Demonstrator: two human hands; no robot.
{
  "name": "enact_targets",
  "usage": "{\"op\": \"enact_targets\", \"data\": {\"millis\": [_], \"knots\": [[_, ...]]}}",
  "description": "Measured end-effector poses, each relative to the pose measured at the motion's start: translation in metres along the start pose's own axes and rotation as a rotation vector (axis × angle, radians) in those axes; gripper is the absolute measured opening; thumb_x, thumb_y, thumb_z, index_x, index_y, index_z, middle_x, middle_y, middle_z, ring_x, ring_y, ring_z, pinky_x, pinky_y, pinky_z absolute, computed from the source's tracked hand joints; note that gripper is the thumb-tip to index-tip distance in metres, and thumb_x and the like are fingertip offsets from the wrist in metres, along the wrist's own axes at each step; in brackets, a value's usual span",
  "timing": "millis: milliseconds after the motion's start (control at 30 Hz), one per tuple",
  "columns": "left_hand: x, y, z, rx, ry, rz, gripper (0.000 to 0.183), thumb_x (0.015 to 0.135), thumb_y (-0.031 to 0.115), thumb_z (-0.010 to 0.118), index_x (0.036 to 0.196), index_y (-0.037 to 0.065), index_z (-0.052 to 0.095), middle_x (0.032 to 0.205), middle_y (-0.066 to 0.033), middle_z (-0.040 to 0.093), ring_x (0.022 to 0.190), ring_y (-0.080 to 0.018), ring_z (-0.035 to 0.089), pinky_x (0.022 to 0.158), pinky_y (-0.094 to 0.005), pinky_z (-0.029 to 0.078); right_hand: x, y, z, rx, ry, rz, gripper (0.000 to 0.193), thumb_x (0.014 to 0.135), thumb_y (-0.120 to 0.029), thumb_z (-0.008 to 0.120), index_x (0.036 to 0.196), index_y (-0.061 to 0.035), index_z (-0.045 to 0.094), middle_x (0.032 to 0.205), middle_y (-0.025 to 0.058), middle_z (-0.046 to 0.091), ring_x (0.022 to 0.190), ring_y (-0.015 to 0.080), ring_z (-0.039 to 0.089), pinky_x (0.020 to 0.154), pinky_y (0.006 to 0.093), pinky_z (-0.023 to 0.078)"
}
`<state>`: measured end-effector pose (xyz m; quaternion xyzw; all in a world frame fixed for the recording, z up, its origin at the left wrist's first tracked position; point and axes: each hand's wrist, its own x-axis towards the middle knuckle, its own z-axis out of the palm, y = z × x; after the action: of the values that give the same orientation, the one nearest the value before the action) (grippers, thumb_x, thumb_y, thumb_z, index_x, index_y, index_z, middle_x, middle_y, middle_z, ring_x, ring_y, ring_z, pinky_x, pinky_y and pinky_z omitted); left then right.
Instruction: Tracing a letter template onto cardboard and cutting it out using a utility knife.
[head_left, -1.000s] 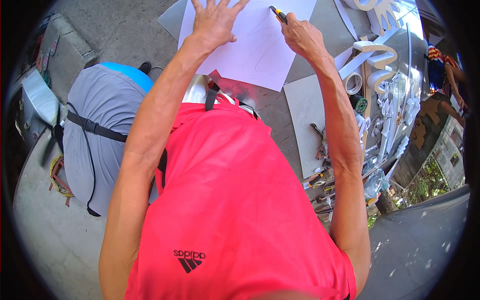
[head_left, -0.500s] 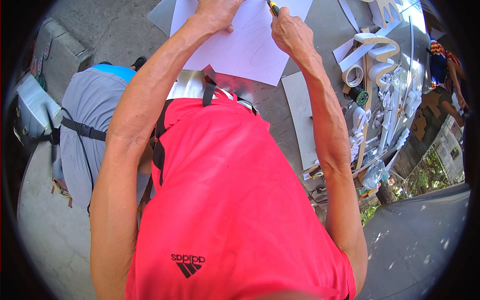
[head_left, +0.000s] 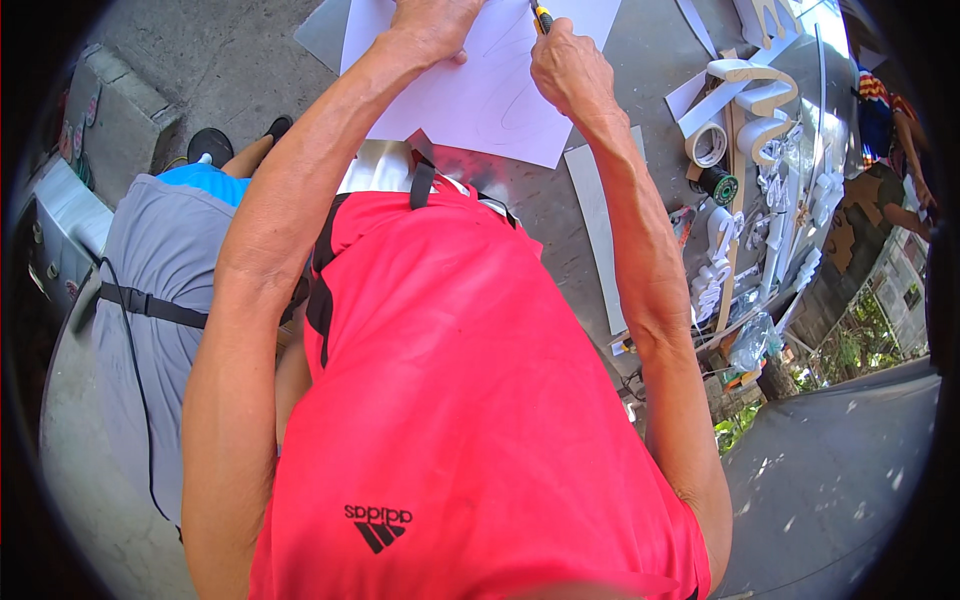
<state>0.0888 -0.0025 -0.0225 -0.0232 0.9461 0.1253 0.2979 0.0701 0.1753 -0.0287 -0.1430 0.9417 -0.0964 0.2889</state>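
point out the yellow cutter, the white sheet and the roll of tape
yellow utility knife (head_left: pixel 541 17), head view, on its yellow body above the right hand's fist.
white sheet (head_left: pixel 490 95), head view, on its bare middle between the two hands.
roll of tape (head_left: pixel 707 145), head view, on its pale ring's face.

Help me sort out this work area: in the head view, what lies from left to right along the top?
Black shoe → left hand on the white sheet → right hand holding a yellow knife → tape roll → white cut-out letters.
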Motion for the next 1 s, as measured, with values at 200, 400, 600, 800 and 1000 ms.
{"op": "enact_targets", "data": {"millis": [200,400,600,800,1000], "knots": [[0.002,0.001,0.001,0.013,0.002,0.002,0.127,0.052,0.023,0.098,0.159,0.034,0.029,0.171,-0.0082,0.005,0.15,-0.0573,0.002,0.1,-0.089,0.023,-0.002,-0.004,0.007,0.122,-0.027,0.088,0.029,0.097,-0.018,0.047,0.105,0.0073,0.058,0.094,0.032,0.07,0.089,0.0485,0.07,0.08,0.0553,0.055],[0.0,-0.013,0.007,-0.061,0.086,0.02,0.128,0.052,0.026,0.098,0.16,0.029,0.029,0.171,-0.0097,0.01,0.151,-0.0564,0.003,0.101,-0.0888,0.021,-0.004,-0.005,0.009,0.023,0.017,0.059,0.03,0.098,-0.02,0.046,0.106,0.006,0.058,0.092,0.0309,0.07,0.087,0.0475,0.071,0.079,0.0562,0.054],[-0.02,-0.072,0.06,-0.19,0.792,-0.094,0.071,0.082,0.03,0.081,0.14,0.003,0.052,0.133,-0.0196,0.058,0.125,-0.0376,0.054,0.097,-0.0524,0.047,-0.001,-0.005,-0.005,-0.067,0.016,0.04,0.026,0.1,-0.02,0.046,0.106,0.0011,0.059,0.089,0.0271,0.071,0.083,0.0438,0.071,0.074,0.0555,0.053],[-0.042,-0.1,0.059,-0.439,0.633,-0.329,0.069,0.083,0.022,0.077,0.139,-0.007,0.048,0.111,-0.025,0.065,0.105,-0.042,0.064,0.094,-0.0492,0.05,0.016,-0.012,-0.013,-0.095,0.023,-0.036,0.022,0.099,-0.018,0.047,0.104,0.0001,0.059,0.086,0.0257,0.071,0.081,0.0431,0.071,0.072,0.0559,0.052],[-0.056,-0.1,0.051,-0.583,0.458,-0.42,0.077,0.081,0.021,0.077,0.142,-0.011,0.042,0.1,-0.0284,0.071,0.099,-0.0415,0.07,0.088,-0.0478,0.054,0.046,-0.014,-0.015,-0.16,0.025,-0.118,0.029,0.104,-0.032,0.045,0.109,-0.0053,0.056,0.086,0.0243,0.072,0.077,0.0442,0.07,0.07,0.0551,0.053]]}}
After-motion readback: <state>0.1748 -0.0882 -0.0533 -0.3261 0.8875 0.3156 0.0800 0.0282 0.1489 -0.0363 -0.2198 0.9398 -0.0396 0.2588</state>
